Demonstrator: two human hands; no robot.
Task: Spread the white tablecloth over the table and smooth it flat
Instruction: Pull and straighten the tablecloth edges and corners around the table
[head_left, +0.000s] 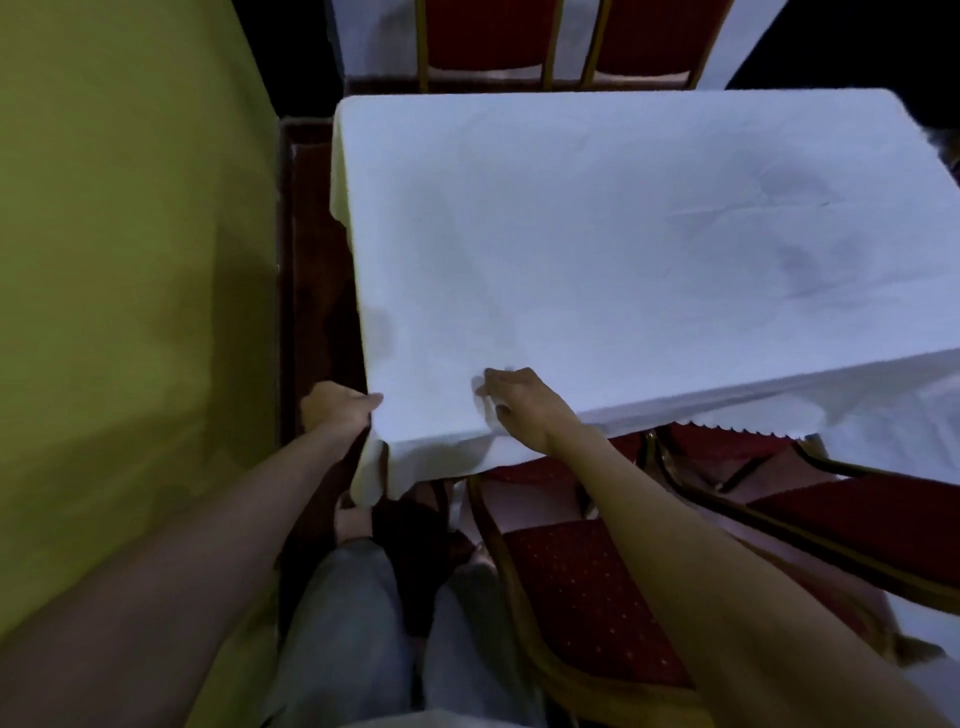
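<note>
The white tablecloth (597, 234) covers the whole table top, with faint creases and grey shadows toward the right. Its near left corner hangs down in a fold. My left hand (335, 405) grips the cloth's left edge at that near corner. My right hand (519, 402) lies on the cloth just inside the near edge, fingers bent and pressing down, slightly blurred.
A yellow-green wall (119, 260) stands close on the left, leaving a narrow dark red carpet strip (311, 260). Red padded chairs with gold frames sit at the near right (597, 597) and behind the table (488, 41). My legs are below.
</note>
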